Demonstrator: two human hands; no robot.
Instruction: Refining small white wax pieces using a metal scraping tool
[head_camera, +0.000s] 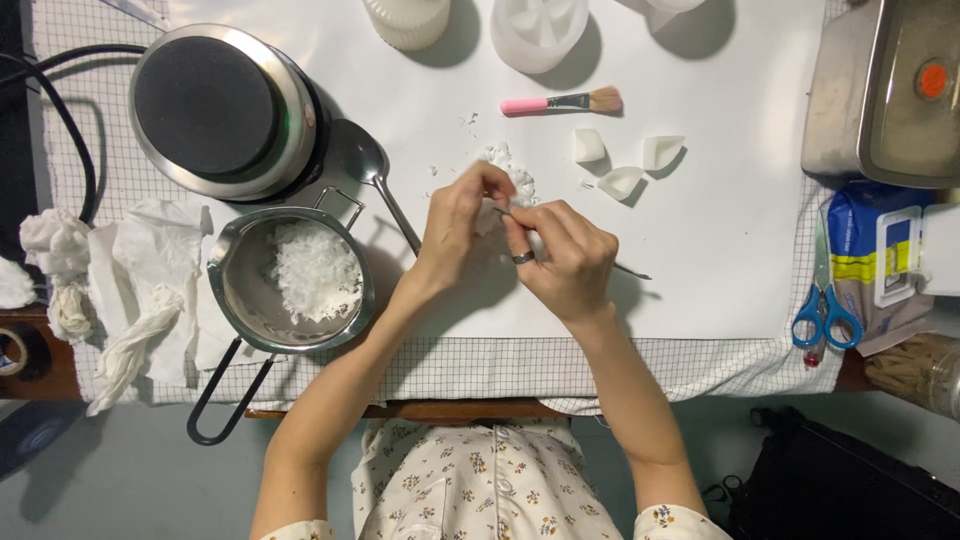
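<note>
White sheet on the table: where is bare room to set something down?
The widest bare patch of the white sheet lies right of the right hand, below the three white wax pieces and left of the scissors. A smaller strip lies between the hot plate and the pink brush. It is crowded around the pot, spoon and left hand.

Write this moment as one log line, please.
left hand: holds small white piece | right hand: holds thin metal tool against it | pot of white flakes: left
</note>
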